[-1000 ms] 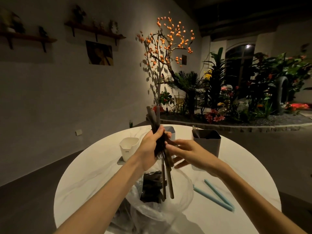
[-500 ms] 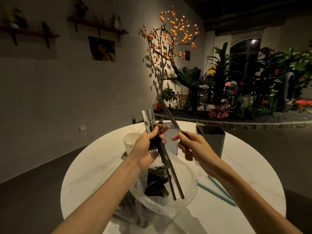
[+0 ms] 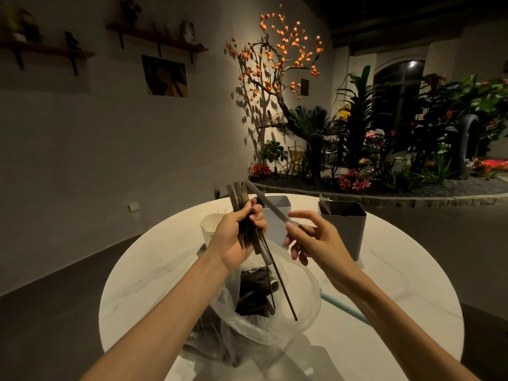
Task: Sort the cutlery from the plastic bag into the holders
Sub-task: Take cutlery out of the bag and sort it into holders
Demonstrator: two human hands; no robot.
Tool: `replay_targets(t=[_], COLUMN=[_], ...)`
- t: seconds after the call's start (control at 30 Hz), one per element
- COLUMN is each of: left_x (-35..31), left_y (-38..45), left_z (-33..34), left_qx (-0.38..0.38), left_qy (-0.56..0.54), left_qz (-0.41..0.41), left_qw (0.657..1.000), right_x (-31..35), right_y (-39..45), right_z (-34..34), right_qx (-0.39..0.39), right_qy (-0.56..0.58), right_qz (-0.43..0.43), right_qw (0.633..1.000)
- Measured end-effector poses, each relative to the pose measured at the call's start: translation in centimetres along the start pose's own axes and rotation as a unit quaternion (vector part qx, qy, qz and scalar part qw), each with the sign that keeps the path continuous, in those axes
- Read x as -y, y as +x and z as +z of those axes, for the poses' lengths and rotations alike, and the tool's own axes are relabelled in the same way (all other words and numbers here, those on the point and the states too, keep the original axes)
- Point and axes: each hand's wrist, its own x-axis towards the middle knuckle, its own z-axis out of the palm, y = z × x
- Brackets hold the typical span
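cutlery bundle point(image 3: 244, 215) ends hidden in left hand point(image 3: 236, 237)

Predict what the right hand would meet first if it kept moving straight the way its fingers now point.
Probably the left hand and its cutlery bundle: the right hand reaches leftward toward them, though depth is unclear.

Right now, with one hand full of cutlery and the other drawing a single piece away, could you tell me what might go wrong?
1. The left hand grips a crowded bundle of cutlery above the open plastic bag; a loosened piece could slide back in.
2. The right hand holds the long utensil only lightly between thumb and fingers, so it may slip.
3. That utensil's far end points toward the white holder and could knock it.
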Motion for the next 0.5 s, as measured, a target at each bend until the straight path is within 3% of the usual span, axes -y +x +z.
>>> replay_targets(t=[0.2, 0.4, 0.5], left_x=[-0.9, -1.6, -1.6], left_y=[-0.2, -0.7, -0.8], left_z=[-0.1, 0.0, -0.1], left_qx=[-0.025, -0.029, -0.025], left_qy=[-0.068, -0.084, -0.084], left_qz=[0.011, 0.004, 0.005], left_qw=[0.997, 0.996, 0.996], right_x=[2.2, 3.8, 3.8], right_y=[0.8, 1.2, 1.3], right_z=[-0.7, -0.7, -0.7], right_qx=[-0.093, -0.054, -0.059], right_qy=[0.119, 0.192, 0.146], right_qz=[-0.065, -0.081, -0.085], right_qw=[0.986, 0.977, 0.984])
